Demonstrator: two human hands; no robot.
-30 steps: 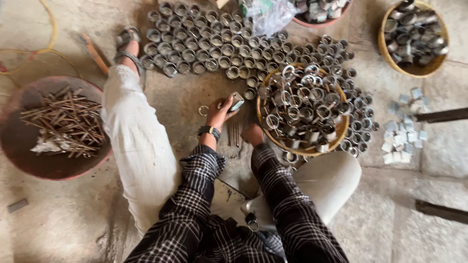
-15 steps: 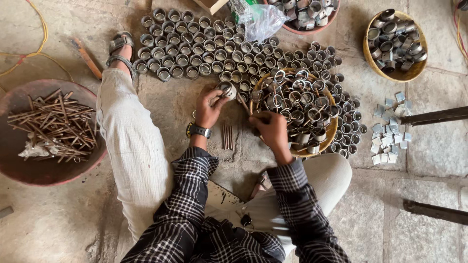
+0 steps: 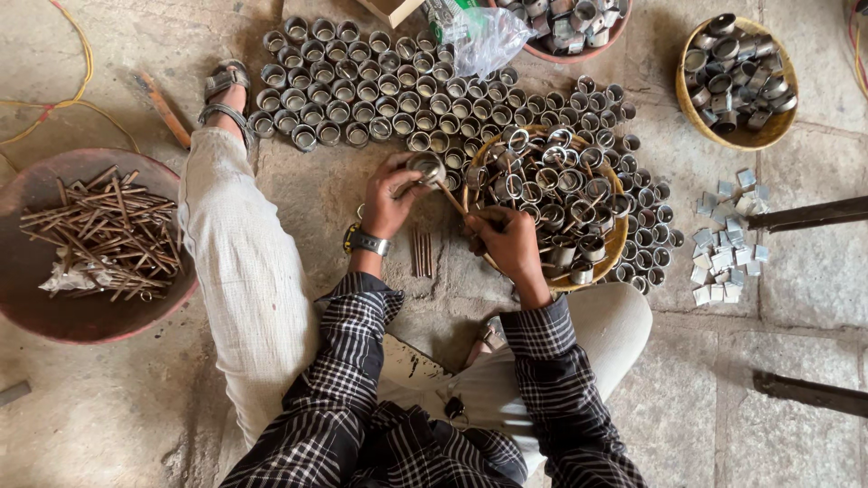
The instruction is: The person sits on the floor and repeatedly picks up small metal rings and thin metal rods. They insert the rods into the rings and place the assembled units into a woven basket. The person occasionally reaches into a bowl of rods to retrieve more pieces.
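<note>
Holding: left hand is gripping a small metal ring, right hand is pinching a thin stick
Progress: rows of rings are already standing on the stone floor; yellow basket is looking still piled, so plenty left
Around: bowl of rods is sitting left, cracked dusty floor
</note>
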